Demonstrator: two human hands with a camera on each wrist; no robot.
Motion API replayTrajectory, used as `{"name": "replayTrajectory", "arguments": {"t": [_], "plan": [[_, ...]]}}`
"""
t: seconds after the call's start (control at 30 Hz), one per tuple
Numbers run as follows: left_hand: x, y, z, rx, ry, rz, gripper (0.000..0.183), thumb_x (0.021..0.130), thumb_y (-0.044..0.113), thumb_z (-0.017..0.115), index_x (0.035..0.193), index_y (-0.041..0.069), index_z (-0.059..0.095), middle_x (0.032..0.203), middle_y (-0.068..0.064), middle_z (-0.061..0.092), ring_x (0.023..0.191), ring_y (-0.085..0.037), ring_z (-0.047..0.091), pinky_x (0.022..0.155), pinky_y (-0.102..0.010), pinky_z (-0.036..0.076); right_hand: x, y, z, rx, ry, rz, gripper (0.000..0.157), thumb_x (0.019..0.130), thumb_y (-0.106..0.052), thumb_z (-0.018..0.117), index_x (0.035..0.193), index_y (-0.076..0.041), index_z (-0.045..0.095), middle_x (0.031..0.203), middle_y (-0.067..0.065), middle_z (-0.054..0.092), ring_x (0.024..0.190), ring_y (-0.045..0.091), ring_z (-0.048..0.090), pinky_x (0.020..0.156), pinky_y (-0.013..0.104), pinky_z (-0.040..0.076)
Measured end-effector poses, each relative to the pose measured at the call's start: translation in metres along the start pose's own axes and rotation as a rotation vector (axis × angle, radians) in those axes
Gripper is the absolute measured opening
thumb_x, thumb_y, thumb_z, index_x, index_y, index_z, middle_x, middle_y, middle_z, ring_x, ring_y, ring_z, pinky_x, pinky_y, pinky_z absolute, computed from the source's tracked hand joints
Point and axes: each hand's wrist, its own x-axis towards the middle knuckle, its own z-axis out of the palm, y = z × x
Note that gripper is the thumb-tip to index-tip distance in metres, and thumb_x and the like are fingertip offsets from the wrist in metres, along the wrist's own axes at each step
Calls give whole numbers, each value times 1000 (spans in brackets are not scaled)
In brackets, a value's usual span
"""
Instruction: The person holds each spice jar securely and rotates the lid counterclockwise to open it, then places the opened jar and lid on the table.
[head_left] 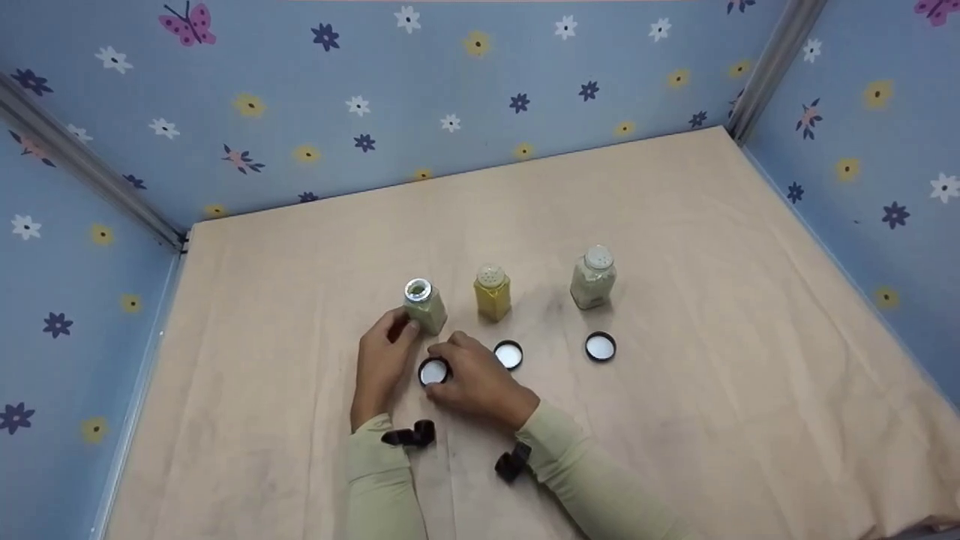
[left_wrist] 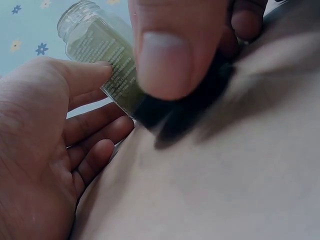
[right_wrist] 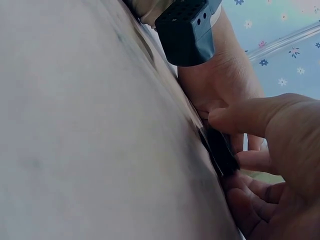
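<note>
A glass spice jar (head_left: pixel 426 309) with pale green contents stands uncapped at the left of a row, its rim silvery. My left hand (head_left: pixel 384 365) grips it low, the thumb on its printed side in the left wrist view and fingers behind. In front of the jar, my right hand (head_left: pixel 480 376) pinches a black screw cap (head_left: pixel 433 372) between thumb and fingers, its white inside facing up. The cap is at the cloth; in the right wrist view its black edge (right_wrist: pixel 220 151) shows between the fingertips.
A yellow-filled jar (head_left: pixel 493 295) and a larger pale jar (head_left: pixel 592 281) stand to the right, both with perforated shaker tops. Black caps with white insides lie before them, one (head_left: pixel 509 355) close to my right hand, another (head_left: pixel 600 346) farther right. Flowered panels (head_left: pixel 420 82) border the beige cloth (head_left: pixel 712 337).
</note>
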Motion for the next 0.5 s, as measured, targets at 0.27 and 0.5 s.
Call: {"name": "replayTrajectory", "arguments": {"t": [0.27,0.5], "plan": [[-1,-4,-11,-26,12,-12,38,101,31,60,135,15,62,135,-4,61,130,-20,51,110,-41,37,1,-2,-12,104,136,-31,27,94,-21,67,115,-5,71,99,5,63,86,16,63,76,24,51],[-8,-9,-24,-35,56,-50,35,103,28,57,134,13,62,133,-5,61,125,-20,53,107,-38,39,-10,9,-31,79,175,-84,18,94,-18,67,107,-6,71,98,6,65,86,20,67,75,28,53]]}}
